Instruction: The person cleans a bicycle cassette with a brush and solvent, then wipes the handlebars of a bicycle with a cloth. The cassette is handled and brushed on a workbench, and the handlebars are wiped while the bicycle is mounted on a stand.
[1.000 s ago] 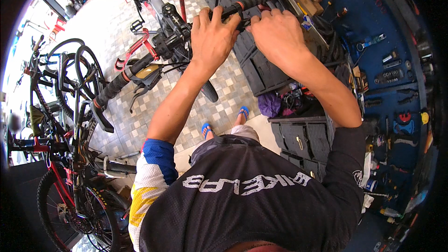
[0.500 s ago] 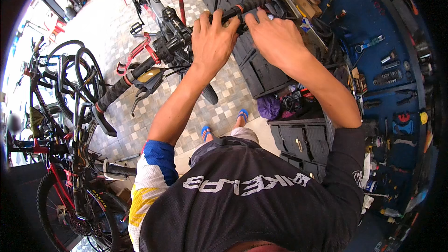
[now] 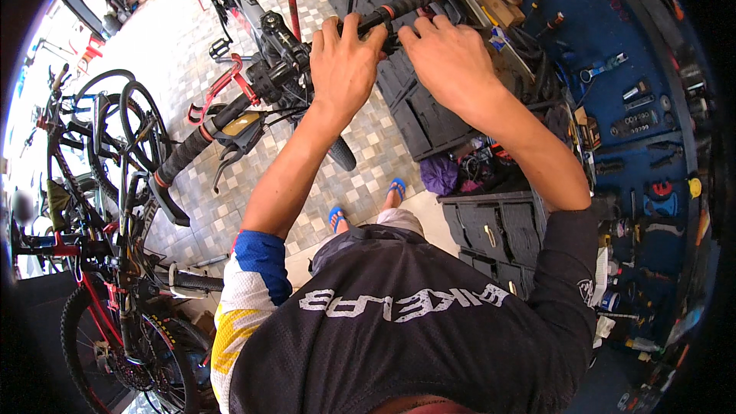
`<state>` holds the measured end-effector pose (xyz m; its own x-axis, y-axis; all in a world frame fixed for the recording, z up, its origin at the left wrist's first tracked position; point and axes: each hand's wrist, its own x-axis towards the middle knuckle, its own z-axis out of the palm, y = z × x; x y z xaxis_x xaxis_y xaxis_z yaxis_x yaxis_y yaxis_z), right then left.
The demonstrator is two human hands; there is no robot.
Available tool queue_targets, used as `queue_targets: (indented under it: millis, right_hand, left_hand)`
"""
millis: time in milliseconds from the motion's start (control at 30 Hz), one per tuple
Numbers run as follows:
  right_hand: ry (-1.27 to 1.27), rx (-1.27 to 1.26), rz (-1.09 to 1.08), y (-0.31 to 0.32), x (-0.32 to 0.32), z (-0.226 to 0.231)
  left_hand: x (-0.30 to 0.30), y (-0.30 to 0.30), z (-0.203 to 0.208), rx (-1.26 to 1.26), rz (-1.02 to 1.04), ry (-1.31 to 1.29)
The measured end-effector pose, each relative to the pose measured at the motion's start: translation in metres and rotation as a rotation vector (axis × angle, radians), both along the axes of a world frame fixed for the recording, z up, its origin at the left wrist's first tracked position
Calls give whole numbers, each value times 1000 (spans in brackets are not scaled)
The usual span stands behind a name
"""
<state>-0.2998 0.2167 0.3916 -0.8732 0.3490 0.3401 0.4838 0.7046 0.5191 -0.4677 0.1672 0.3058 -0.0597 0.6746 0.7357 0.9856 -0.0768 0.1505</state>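
Got left hand [image 3: 343,65] grip curled over handlebar [image 3: 230,113], probably for steadying. Got right hand [image 3: 447,57] just beside; fingertips hidden, can't tell if pinching.

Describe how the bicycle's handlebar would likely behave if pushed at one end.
The handlebar looks stiff: it shows no sag under the brake lever. Pushed at one end, it would probably swing rather than roll away, since it is mounted on the bicycle. Its left grip looks textured, so probably isn't slippery.
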Motion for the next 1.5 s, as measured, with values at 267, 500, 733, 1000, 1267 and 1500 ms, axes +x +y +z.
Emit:
queue_targets:
  millis: [267,500,733,1000,1267,1500]
  right_hand:
    - [-26,-137,-141,-7,-6,0]
    - [-105,-171,-196,-3,-10,0]
    - [-17,-15,-30,-2,-7,-3]
    - [14,-40,-66,-3,-16,-2]
    - [-131,-158,-181,-4,-20,5]
    - [-148,-100,-143,3,-15,0]
  left_hand:
    - [-2,1,-2,0,15,-3]
    - [-2,0,-3,-1,22,4]
    - [-2,3,-3,19,26,8]
    - [-4,4,-3,78,-9,30]
    - [-4,6,-7,25,35,19]
    - [-2,5,-7,11,34,15]
